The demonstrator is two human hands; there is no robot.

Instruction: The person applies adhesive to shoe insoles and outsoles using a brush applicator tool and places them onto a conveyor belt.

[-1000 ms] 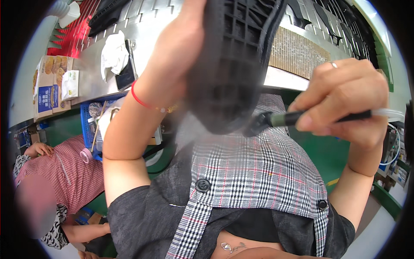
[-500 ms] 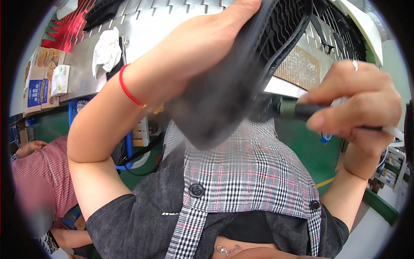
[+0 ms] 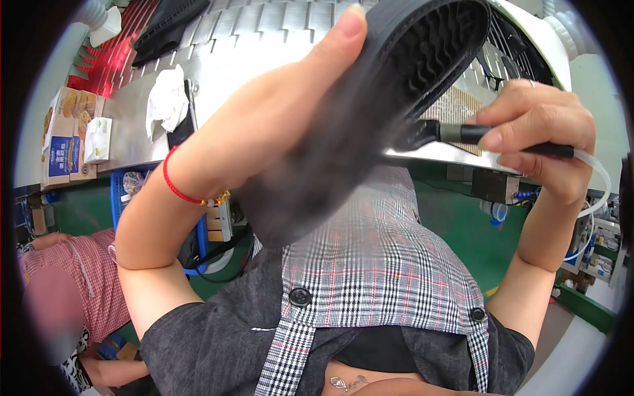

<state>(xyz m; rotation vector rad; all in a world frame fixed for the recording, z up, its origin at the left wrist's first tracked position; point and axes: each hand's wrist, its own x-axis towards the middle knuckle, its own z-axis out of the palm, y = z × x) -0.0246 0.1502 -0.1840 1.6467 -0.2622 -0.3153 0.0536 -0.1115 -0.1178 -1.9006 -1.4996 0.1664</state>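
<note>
A black shoe sole with a raised rim and wavy ribs is held up and tilted in front of my chest, its lower end blurred. My left hand grips it from the left side, thumb along the edge; the other fingers are hidden behind it. In my right hand is a black-handled brush, pinched between thumb and fingers. Its dark bristles reach the sole's right edge; whether they touch is hard to tell. A pale thin tube runs out of the handle's back end.
Behind the sole lies a metal slatted conveyor. At left are a white cloth, a printed carton and a small white packet. A tan textured pad lies behind the brush. Another person in red checks is at lower left.
The sole has swung so its lower end points further left and down. My left forearm is lower, and the brush has risen slightly along the sole's right edge.
</note>
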